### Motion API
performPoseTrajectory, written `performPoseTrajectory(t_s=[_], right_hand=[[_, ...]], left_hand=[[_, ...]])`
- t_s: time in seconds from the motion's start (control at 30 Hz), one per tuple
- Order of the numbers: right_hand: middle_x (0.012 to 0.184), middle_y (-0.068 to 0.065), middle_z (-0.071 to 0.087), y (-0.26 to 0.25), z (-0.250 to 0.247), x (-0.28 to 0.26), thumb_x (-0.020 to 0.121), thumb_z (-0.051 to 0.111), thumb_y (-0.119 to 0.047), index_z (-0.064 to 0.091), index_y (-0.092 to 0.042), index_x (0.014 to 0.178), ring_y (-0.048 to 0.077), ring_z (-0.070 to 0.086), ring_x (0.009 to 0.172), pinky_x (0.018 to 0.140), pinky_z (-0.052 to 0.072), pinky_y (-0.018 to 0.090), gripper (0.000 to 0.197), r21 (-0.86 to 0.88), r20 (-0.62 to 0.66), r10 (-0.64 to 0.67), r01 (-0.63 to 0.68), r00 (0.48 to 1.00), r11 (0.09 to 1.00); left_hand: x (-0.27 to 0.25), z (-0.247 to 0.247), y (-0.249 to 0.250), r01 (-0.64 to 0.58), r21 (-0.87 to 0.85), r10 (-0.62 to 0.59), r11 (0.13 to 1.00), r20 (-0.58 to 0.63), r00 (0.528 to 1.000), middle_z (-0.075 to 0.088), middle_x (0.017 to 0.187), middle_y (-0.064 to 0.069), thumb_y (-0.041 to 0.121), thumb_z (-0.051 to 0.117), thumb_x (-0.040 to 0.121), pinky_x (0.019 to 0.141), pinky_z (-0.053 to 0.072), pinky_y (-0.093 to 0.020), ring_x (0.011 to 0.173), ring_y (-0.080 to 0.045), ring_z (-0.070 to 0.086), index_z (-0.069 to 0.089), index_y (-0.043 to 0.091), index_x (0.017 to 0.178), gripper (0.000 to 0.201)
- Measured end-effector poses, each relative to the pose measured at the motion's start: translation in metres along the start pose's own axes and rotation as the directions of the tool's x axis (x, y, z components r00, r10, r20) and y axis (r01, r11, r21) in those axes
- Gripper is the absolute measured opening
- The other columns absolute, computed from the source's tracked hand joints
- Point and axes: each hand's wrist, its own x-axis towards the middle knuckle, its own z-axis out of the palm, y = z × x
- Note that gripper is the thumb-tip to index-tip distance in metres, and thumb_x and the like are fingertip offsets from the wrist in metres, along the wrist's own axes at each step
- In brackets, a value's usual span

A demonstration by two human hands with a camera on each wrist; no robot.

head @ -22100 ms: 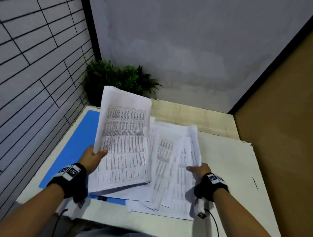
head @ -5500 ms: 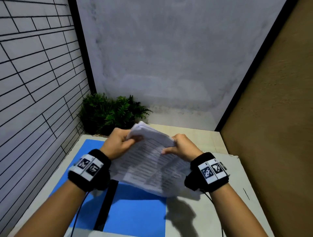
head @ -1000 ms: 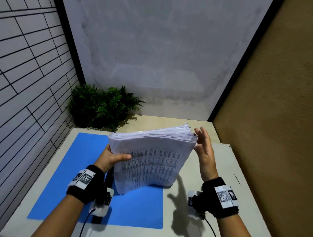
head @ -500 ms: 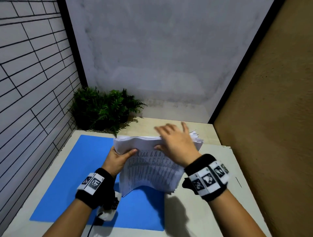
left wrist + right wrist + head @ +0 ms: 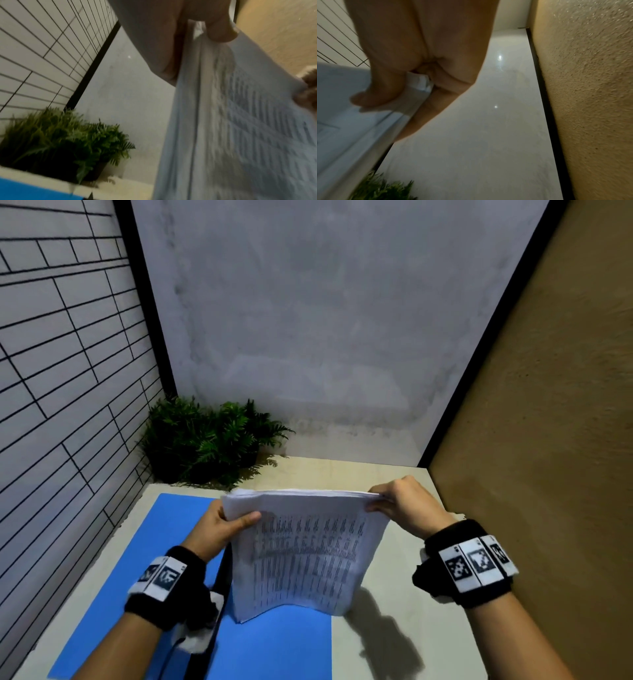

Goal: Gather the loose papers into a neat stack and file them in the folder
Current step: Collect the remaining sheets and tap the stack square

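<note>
A thick stack of printed papers (image 5: 301, 553) stands on its lower edge over the open blue folder (image 5: 274, 648), which lies flat on the table. My left hand (image 5: 226, 523) grips the stack's upper left corner, thumb on the printed front. My right hand (image 5: 400, 505) pinches the upper right corner. In the left wrist view the papers (image 5: 240, 128) hang below my left hand (image 5: 202, 32), blurred. The right wrist view shows my right hand (image 5: 412, 88) with thumb and fingers closed on the paper stack's (image 5: 359, 121) corner. The folder's black spine (image 5: 219, 580) runs beside my left wrist.
A green potted plant (image 5: 205, 440) stands at the table's back left corner by the tiled wall. A brown textured wall (image 5: 548, 440) closes the right side. The white table (image 5: 394, 645) shows bare to the right of the folder.
My right hand left the top of the stack, where it lay flat, and now pinches the upper right corner. The stack stays upright on the folder.
</note>
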Motion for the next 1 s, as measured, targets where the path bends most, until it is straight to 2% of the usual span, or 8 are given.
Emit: performPoseTrajectory(t_s=[0.17,0.23,0.33,0.4,0.47,0.6,0.73,1.0], right_hand=[[0.058,-0.002,0.057,0.012,0.013,-0.003,0.079,0.069,-0.012,0.069,-0.004,0.07,0.001,0.044,0.061,0.054,0.033,0.013,0.012,0.303,-0.161,-0.002,0.051,0.987,0.952],[0.055,-0.013,0.062,0.015,0.026,-0.007,0.076,0.069,0.0,0.069,-0.008,0.065,-0.005,0.049,0.057,0.057,0.039,0.01,0.013,0.61,-0.272,0.157,0.043,0.95,0.792],[0.062,-0.015,0.071,0.016,0.057,-0.012,0.07,0.069,0.009,0.068,-0.013,0.073,-0.003,0.063,0.063,0.065,0.05,0.014,0.022,0.897,-0.18,0.363,0.001,0.914,0.443],[0.071,-0.009,0.075,0.012,0.076,-0.01,0.054,0.083,-0.003,0.067,-0.016,0.08,0.005,0.068,0.071,0.07,0.056,0.022,0.034,0.945,-0.035,0.359,-0.087,0.933,0.317],[0.075,-0.005,0.076,0.008,0.084,-0.008,0.04,0.089,-0.015,0.066,-0.016,0.083,0.012,0.07,0.077,0.074,0.058,0.026,0.048,0.952,-0.007,0.355,-0.103,0.935,0.29],[0.071,-0.008,0.074,0.013,0.066,-0.005,0.06,0.074,0.01,0.064,-0.015,0.082,0.006,0.068,0.073,0.067,0.056,0.019,0.035,0.958,-0.121,0.299,0.032,0.947,0.285],[0.085,-0.019,0.073,0.015,0.059,-0.008,0.045,0.08,-0.03,0.066,-0.023,0.095,-0.004,0.065,0.079,0.068,0.05,0.011,0.052,0.93,-0.124,0.222,0.035,0.967,0.365],[0.096,-0.008,0.065,0.009,0.065,0.003,0.035,0.083,-0.037,0.058,-0.025,0.108,-0.001,0.066,0.079,0.066,0.052,0.014,0.079,0.941,-0.144,0.217,0.065,0.965,0.333]], left_hand=[[0.006,0.009,0.018,-0.17,0.096,0.177,0.981,-0.075,0.981,0.068,0.055,0.017,0.019,0.06,0.085,0.058,0.046,-0.006,0.057,0.006,0.061,0.064,0.01,0.071,0.017],[0.002,0.019,0.014,-0.189,0.058,0.195,0.98,-0.118,0.974,0.07,0.077,0.031,0.018,0.06,0.084,0.07,0.048,-0.005,0.078,0.013,0.062,0.062,0.011,0.098,0.016],[-0.005,0.02,0.001,-0.114,-0.067,0.105,0.991,-0.122,0.987,0.074,0.074,0.017,0.024,0.072,0.072,0.069,0.054,-0.012,0.074,0.004,0.066,0.071,0.017,0.09,0.019],[-0.003,0.017,-0.007,0.011,-0.107,-0.023,0.994,-0.106,0.994,0.072,0.085,0.002,0.047,0.086,0.032,0.079,0.058,-0.028,0.08,-0.011,0.067,0.068,0.014,0.094,0.072],[-0.003,0.017,-0.004,0.018,-0.09,-0.027,0.996,-0.104,0.994,0.067,0.089,-0.001,0.059,0.083,0.009,0.079,0.058,-0.028,0.082,-0.012,0.065,0.062,0.013,0.093,0.099],[-0.002,0.013,0.019,-0.063,-0.1,0.055,0.993,-0.073,0.996,0.072,0.064,0.011,0.06,0.081,0.002,0.055,0.051,-0.008,0.063,0.008,0.065,0.064,0.022,0.077,0.086],[-0.01,0.013,0.022,-0.051,-0.02,0.054,0.998,0.159,0.986,0.072,0.084,0.028,0.059,0.083,0.023,0.068,0.05,-0.008,0.085,0.009,0.064,0.074,0.04,0.079,0.06],[-0.003,0.026,0.016,0.032,-0.078,-0.023,0.996,0.107,0.994,0.073,0.067,0.02,0.051,0.087,0.006,0.056,0.051,-0.01,0.068,0.005,0.067,0.063,0.022,0.086,0.088]])
